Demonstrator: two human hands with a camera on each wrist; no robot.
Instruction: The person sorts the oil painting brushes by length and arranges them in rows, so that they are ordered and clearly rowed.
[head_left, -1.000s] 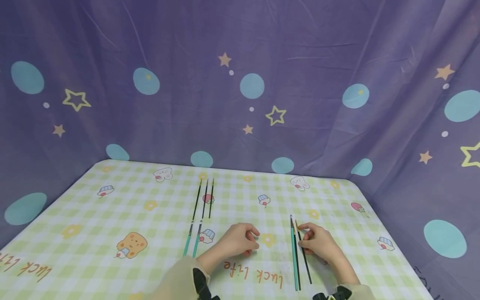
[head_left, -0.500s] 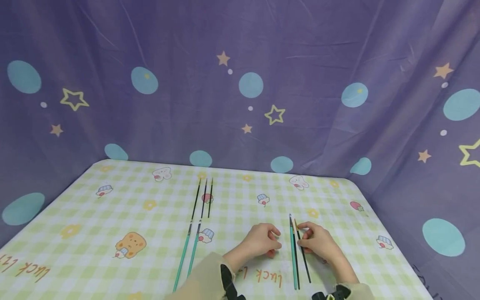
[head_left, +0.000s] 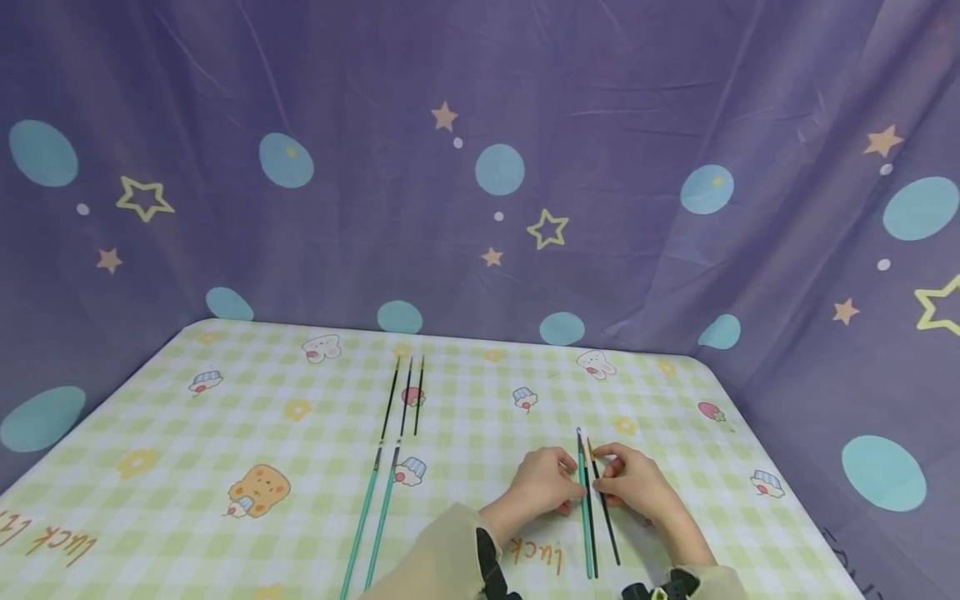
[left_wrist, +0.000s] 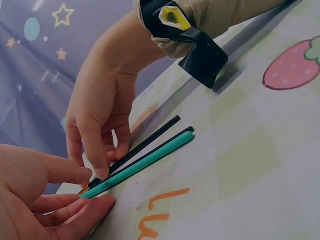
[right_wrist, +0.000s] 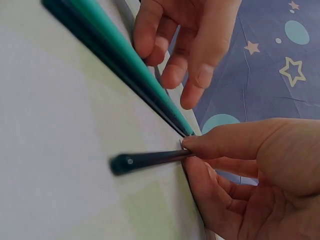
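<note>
My right hand (head_left: 637, 482) pinches a thin black paintbrush (head_left: 611, 530) near its bristle end, thumb on one side and fingertips on the other. Just left of it a teal paintbrush (head_left: 587, 537) and another black paintbrush (head_left: 592, 521) lie side by side on the cloth, bristles pointing away from me. My left hand (head_left: 542, 482) is at the left side of the teal brush, fingers loosely bent and parted. In the right wrist view the left fingertips (right_wrist: 192, 92) hang beside the teal handle (right_wrist: 115, 45) without closing round it.
On the left of the checked tablecloth (head_left: 480, 392), several more paintbrushes lie in two rows: black brushes (head_left: 406, 400) farther off, two teal ones (head_left: 382, 517) nearer me. A purple curtain (head_left: 420, 208) with stars and dots rises behind the table's far edge.
My left hand has moved right across the cloth, away from the left-hand teal brushes, up to the teal brush on the right. The right hand stays in place on its black paintbrush.
</note>
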